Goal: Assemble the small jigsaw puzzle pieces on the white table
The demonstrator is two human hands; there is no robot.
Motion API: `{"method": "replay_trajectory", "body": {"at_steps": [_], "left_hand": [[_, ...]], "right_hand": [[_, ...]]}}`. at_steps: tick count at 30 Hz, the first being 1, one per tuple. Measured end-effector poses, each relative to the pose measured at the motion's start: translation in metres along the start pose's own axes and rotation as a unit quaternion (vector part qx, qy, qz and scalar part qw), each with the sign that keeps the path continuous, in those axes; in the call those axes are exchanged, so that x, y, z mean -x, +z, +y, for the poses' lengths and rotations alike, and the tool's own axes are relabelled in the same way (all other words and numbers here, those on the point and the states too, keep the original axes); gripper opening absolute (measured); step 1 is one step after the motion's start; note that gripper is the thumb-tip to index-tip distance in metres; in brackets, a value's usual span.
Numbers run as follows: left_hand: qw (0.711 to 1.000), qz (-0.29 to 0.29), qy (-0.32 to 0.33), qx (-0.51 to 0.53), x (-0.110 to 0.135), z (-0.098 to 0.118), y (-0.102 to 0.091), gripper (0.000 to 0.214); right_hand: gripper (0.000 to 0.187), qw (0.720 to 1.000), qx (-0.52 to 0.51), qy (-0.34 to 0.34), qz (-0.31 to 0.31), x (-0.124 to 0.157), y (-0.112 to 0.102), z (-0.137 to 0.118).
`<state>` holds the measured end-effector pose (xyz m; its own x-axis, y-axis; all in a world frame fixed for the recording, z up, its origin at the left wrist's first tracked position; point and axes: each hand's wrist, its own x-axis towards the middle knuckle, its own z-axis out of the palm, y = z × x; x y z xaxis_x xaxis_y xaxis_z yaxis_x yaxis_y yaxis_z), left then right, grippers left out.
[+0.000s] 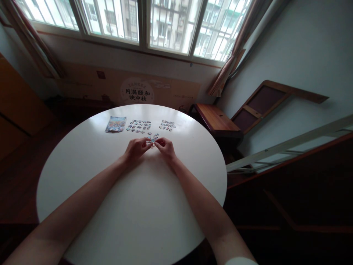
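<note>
Jigsaw pieces (153,140) lie in a small cluster on the round white table (149,206), between my two hands. My left hand (135,148) comes in from the left, its thumb and forefinger pinched on a piece at the cluster's edge. From the other side, my right hand (166,147) pinches at a piece with its fingertips, close to the left thumb. The fingers partly cover the cluster, and the held pieces are too small to show their pictures. A few more pieces lie just beyond the fingertips.
Farther back are two groups of loose pieces, a larger one (139,126) and a smaller one (167,125) to its right. A printed picture sheet (116,124) lies left of them. A wooden bench (216,117) stands beyond the table, below barred windows.
</note>
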<state>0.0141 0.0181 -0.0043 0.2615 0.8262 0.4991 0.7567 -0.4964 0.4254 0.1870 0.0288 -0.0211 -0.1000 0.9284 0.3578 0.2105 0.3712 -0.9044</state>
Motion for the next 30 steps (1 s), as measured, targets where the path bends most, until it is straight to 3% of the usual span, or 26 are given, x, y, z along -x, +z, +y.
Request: {"method": "replay_trajectory", "body": {"at_steps": [10, 14, 30], "left_hand": [[1.0, 0.007, -0.023, 0.016, -0.001, -0.0031, 0.0029, 0.029], [0.998, 0.025, -0.051, 0.028, -0.0022, -0.0054, 0.0037, 0.029], [0.999, 0.021, -0.031, 0.022, -0.0016, -0.006, 0.0044, 0.03]], "right_hand": [[0.015, 0.999, 0.025, 0.001, 0.039, 0.0001, 0.0003, -0.0019], [0.015, 0.999, 0.024, 0.004, 0.034, 0.0002, 0.0009, -0.0019], [0.016, 1.0, 0.027, -0.005, 0.013, 0.0008, 0.0007, -0.0016]]}}
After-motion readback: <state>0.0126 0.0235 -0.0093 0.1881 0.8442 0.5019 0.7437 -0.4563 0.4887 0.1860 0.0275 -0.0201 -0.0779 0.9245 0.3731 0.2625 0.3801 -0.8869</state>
